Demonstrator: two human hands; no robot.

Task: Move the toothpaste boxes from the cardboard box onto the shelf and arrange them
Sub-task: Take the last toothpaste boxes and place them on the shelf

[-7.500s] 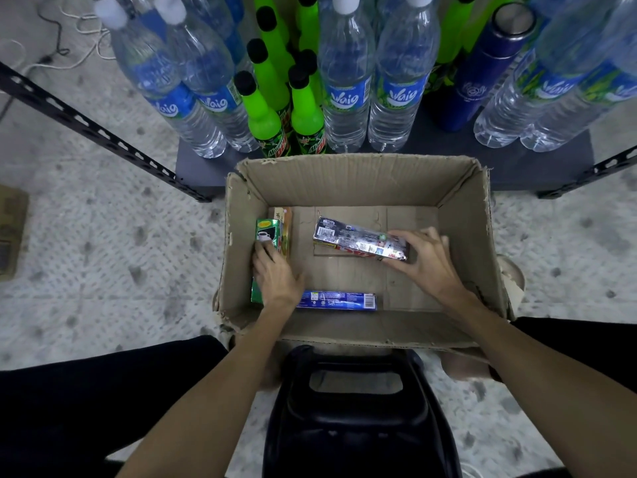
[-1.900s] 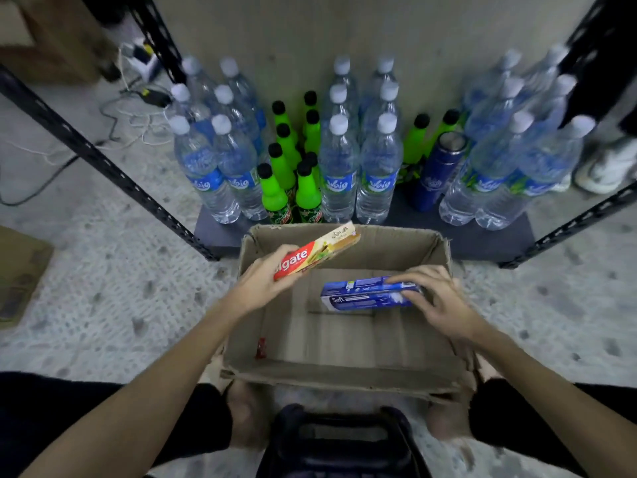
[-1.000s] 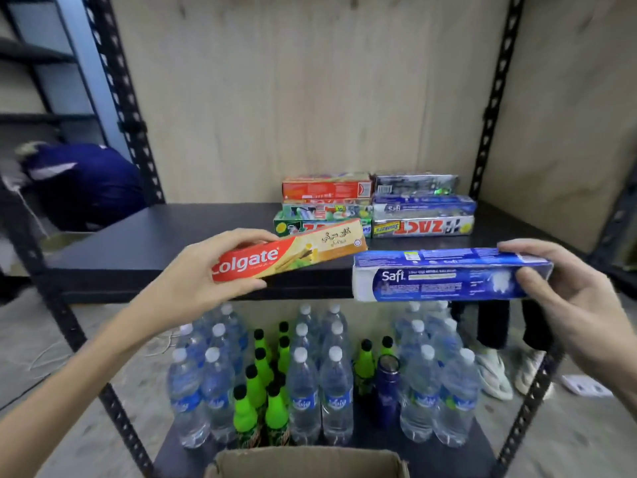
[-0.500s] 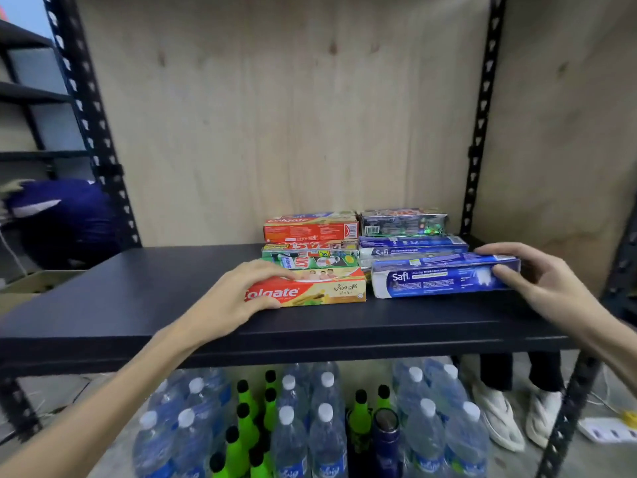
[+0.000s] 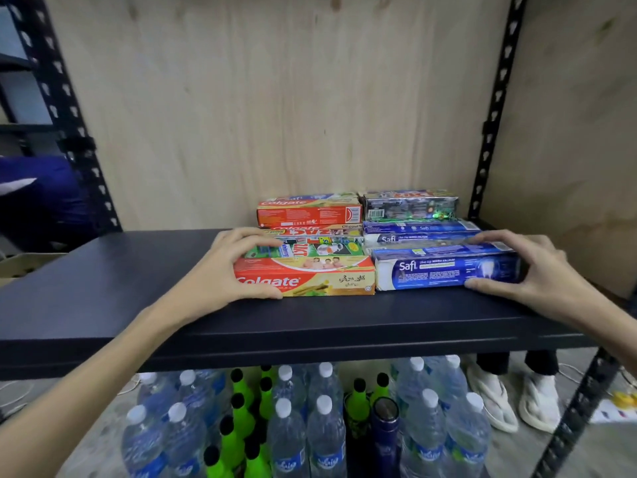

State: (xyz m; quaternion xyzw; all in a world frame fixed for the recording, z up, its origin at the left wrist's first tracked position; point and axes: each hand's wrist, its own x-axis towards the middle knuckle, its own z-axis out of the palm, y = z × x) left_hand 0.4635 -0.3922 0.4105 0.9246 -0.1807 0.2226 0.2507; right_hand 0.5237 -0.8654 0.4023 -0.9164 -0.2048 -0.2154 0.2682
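Head view: the step in hand is placing and squaring up. The left hand [image 5: 220,270] curls round the left end of the red Colgate box [image 5: 310,278], thumb at the box's lower front edge and fingers over its top, and the box lies flat on the dark shelf [image 5: 103,288]. The right hand [image 5: 531,270] grips the right end of the blue Safi box [image 5: 444,270] in the same way — thumb low in front, fingers over the top. Between the two hands the boxes meet end to end in one front row. Just beyond the fingers sit the stacked toothpaste boxes [image 5: 358,215], stepped up in rows toward the plywood back wall [image 5: 275,98]. Below the wrists, under the shelf, stand water bottles [image 5: 324,429] and green bottles [image 5: 238,408]. The cardboard box is out of view.

My judgement: the next move calls for nudging both boxes flush against the row behind, then letting go without dragging them askew.

Against half a second earlier, both boxes sit nearer the shelf's front edge in frame and the hands have closed in on their outer ends; a second earlier the two boxes were held in the air in front of the shelf — now they rest on it.
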